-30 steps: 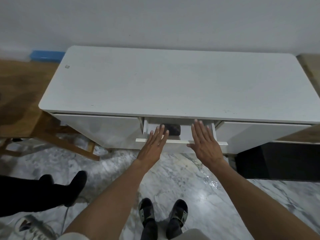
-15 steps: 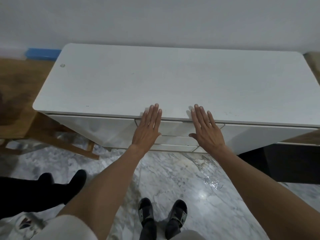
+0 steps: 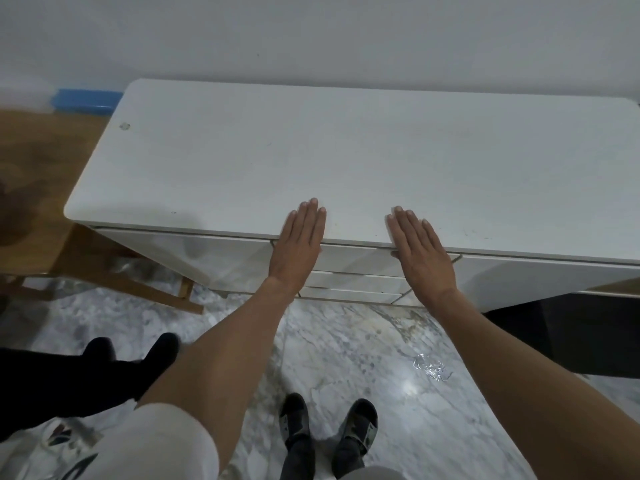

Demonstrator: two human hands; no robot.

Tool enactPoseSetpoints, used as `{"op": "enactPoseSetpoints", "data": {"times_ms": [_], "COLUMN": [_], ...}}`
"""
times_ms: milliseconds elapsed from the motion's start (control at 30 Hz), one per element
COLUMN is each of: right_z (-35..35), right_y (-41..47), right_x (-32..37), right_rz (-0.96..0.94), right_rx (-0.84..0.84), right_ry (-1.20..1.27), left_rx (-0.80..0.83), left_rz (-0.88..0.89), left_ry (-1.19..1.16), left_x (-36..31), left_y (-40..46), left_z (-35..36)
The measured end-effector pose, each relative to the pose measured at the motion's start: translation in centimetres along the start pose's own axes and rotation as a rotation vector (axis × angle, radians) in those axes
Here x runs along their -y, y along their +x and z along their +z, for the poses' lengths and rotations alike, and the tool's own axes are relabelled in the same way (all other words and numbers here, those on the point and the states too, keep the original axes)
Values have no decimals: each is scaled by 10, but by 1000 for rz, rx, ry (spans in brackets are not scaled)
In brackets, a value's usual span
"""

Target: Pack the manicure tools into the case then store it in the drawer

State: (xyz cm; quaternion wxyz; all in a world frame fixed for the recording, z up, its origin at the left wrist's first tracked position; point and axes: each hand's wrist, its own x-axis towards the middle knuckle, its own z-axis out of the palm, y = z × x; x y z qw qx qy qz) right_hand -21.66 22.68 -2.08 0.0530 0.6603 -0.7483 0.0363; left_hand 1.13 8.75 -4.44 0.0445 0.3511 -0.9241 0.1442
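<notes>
Drawer [image 3: 353,259] sits flush between both flat, empty hands, left hand [image 3: 298,247] and right hand [image 3: 420,254] equally near (case unseen).

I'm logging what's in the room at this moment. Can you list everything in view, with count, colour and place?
cabinet: one, white, against the wall, top bare
drawer: one, white, centre front, closed
wall: one, pale grey, behind
floor: grey-white marble
wooden table: one, brown, left
blue strip: one, by the wall, left
dark legs: another person's, black, lower left
shoes: two, black, bottom centre
left hand: flat, open, at the cabinet's front edge
right hand: flat, open, same edge
</notes>
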Motion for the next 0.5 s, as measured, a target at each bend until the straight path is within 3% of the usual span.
{"op": "enactPoseSetpoints", "data": {"times_ms": [167, 333, 433, 500], "right_z": [-7, -21, -43, -55], "right_y": [1, 0, 9, 1], "right_x": [2, 8, 14, 26], "right_rz": [7, 50, 100, 129], "right_rx": [50, 242, 332, 361], "right_ry": [-3, -41, 51, 186], "left_rx": [32, 167, 357, 300], "left_rz": [14, 37, 28, 25], "left_ry": [1, 55, -64, -132], "left_x": [-1, 3, 10, 14], "left_y": [1, -3, 10, -5], "left_z": [-5, -16, -39, -45]}}
